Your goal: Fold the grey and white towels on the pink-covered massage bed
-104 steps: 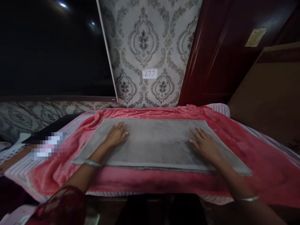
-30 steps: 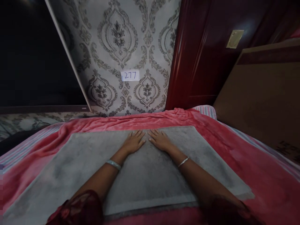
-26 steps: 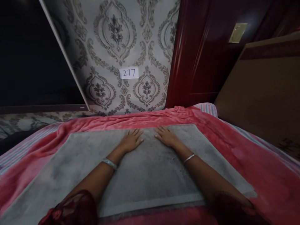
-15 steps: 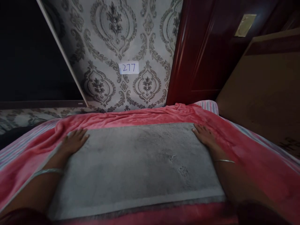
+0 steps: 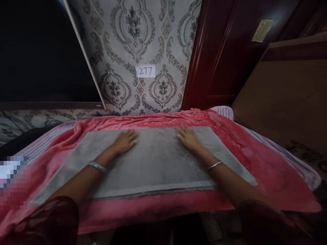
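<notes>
A grey cloth (image 5: 155,163) lies flat and spread out on a pink blanket (image 5: 258,160) that covers a table. My left hand (image 5: 125,141) rests palm down on the far left part of the cloth, fingers stretched out flat. My right hand (image 5: 187,137) lies palm down on the far right part, fingers also flat. Both hands hold nothing. Each wrist wears a silver bangle.
Patterned wallpaper (image 5: 143,41) with a small label reading 277 (image 5: 145,71) stands behind the table. A dark red door (image 5: 230,54) is at the right, a brown board (image 5: 286,98) beside it. A striped sheet (image 5: 43,146) shows under the blanket.
Half a second ago my hands were at the cloth's far corners, wide apart. They have slid inward along the far edge. The view has pulled back a little.
</notes>
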`<state>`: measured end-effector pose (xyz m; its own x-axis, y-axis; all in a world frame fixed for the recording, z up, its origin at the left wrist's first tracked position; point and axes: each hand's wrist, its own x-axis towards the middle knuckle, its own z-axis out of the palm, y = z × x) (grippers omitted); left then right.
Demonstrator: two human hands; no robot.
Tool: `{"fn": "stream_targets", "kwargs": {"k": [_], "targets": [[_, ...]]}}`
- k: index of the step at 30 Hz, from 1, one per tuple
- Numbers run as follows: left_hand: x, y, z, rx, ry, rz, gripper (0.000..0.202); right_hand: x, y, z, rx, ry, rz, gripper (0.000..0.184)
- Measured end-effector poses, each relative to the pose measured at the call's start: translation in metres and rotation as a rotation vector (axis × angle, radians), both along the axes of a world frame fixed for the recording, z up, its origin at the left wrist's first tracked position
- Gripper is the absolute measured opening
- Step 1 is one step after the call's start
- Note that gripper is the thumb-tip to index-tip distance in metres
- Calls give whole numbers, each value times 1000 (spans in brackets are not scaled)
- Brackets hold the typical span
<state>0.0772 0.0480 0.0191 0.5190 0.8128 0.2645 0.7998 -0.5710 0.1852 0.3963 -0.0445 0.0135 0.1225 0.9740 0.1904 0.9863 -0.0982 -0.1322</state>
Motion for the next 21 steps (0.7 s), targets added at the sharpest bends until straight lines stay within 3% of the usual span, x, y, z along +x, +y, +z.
{"fn": "stream_targets", "kwargs": {"k": [2,4,7,10,15,18,21], "targets": [[11,-11,-5,-54,113,-212,51,-37,4,-9,-44,6,212,59],[24,-23,-14,-69,199,-348,58,-62,4,-19,-110,-1,326,62],[36,-35,-25,-37,224,-345,62,-78,-4,-27,-154,-16,344,64],[34,-41,-26,-53,243,-332,61,-78,-22,-24,-207,1,336,65],[9,-79,-27,-132,244,-395,68,-81,-83,-22,-241,11,464,60],[-10,-118,-33,-174,230,-495,68,-86,-128,-33,-168,21,507,57],[-25,-152,-37,-156,194,-494,66,-92,-161,-47,-83,22,468,56]]}}
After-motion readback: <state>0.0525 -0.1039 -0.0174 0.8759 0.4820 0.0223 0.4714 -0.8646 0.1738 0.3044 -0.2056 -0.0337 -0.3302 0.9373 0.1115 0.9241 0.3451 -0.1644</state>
